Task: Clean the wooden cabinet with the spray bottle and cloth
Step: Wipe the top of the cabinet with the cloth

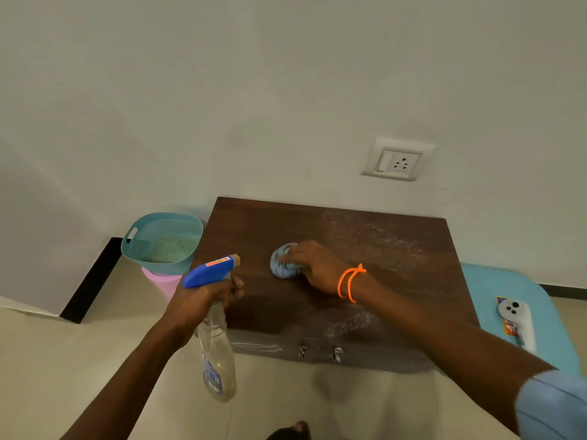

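The dark wooden cabinet [374, 249] stands against the wall, seen from above, with whitish spray marks on its right and front parts. My right hand [314, 265] presses a bunched blue-grey cloth [282, 265] onto the cabinet top, left of the middle. An orange cord is tied round that wrist. My left hand [203, 300] grips the neck of a clear spray bottle [217, 354] with a blue trigger head, held upright beside the cabinet's front left corner, nozzle facing the cabinet.
A teal perforated basket [158, 239] sits on a pink container [162, 281] left of the cabinet. A light blue surface [508, 284] on the right carries a white phone [517, 315]. A wall socket [397, 160] is above the cabinet. Beige tiled floor lies below.
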